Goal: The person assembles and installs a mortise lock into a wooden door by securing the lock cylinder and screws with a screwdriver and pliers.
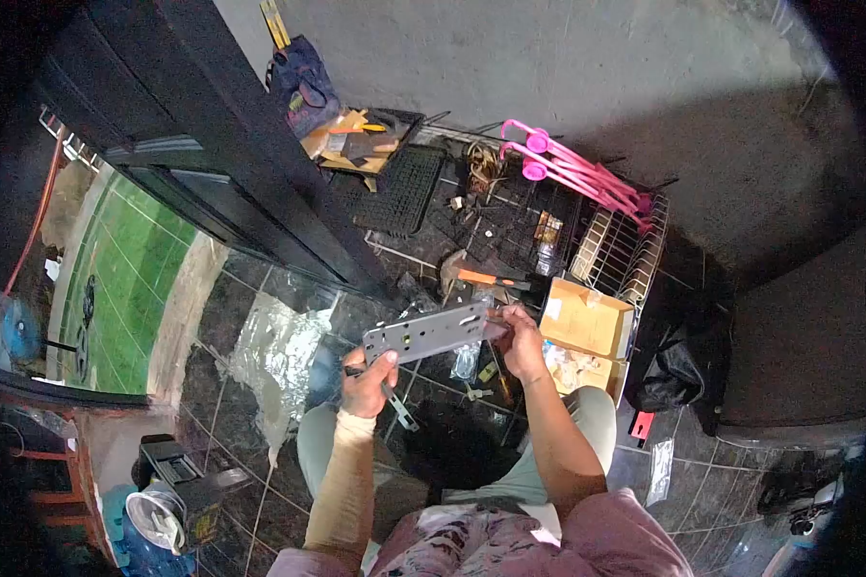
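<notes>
Held across my lap is a long grey metal plate (428,333) with several holes and slots in it, tilted up to the right. My left hand (368,385) grips its left end, thumb on the near edge. The fingers of my right hand (520,344) are closed at its right end; what else they may pinch there is too small to tell. A narrow metal strip (401,408) shows just below my left hand; whether that hand touches it I cannot make out. On the floor beyond the plate lies a hammer (486,278) with an orange and black handle.
An open cardboard box (585,317) stands beside my right knee. Behind it are a wire rack (618,255) and pink tubes (582,173). A dark door (250,144) stands to the left. Small tools and keys (477,392) lie on the tiles. A black bucket (159,514) is at lower left.
</notes>
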Demonstrator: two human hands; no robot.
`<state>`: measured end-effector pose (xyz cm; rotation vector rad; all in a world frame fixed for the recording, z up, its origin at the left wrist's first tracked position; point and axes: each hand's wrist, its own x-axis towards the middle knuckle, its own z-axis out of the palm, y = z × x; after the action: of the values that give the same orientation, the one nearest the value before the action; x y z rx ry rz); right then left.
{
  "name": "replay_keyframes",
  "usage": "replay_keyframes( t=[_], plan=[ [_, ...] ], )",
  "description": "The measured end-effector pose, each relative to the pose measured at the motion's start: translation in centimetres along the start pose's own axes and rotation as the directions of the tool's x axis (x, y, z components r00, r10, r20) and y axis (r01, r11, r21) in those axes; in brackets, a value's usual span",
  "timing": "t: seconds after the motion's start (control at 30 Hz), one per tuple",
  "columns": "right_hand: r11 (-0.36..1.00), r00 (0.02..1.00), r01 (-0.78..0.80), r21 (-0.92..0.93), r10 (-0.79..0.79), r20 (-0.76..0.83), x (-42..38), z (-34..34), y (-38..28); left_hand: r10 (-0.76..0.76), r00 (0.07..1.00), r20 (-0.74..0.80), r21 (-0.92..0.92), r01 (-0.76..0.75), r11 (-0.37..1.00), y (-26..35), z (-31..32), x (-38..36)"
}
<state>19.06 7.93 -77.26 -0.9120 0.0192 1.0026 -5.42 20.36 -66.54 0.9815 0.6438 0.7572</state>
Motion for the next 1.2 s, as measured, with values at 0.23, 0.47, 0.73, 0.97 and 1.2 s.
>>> replay_keyframes(
  t=[0.23, 0.47, 0.73, 0.97, 1.2],
  plan=[
    [0.979, 0.929, 0.06, 0.197, -0.127, 0.348, -5.8, 8.5, -8.4, 0.188, 0.973, 0.135, 0.354, -0.225, 0.908, 6.6, 7.2, -2.1],
    [0.964, 0.92, 0.192, 0.185, -0.242, 0.308, -10.5, 14.1, -14.8, 0.378, 0.908, 0.179, 0.234, -0.413, 0.88, 6.4, 10.8, -5.0],
    [0.974, 0.926, 0.219, 0.05, -0.224, 0.304, -11.8, 14.8, -15.5, 0.375, 0.916, 0.143, 0.246, -0.4, 0.883, 8.0, 11.0, -6.2],
    [0.817, 0.863, 0.497, -0.294, -0.428, 0.27, -12.6, 12.9, -14.4, 0.285, 0.95, -0.124, 0.135, -0.269, 0.954, 11.2, 11.9, -7.1],
    [0.097, 0.673, 0.726, -0.681, -0.303, 0.675, -17.0, 16.6, -17.4, 0.14, 0.974, -0.178, -0.036, -0.149, 0.988, 16.4, 12.1, -6.3]
  ],
)
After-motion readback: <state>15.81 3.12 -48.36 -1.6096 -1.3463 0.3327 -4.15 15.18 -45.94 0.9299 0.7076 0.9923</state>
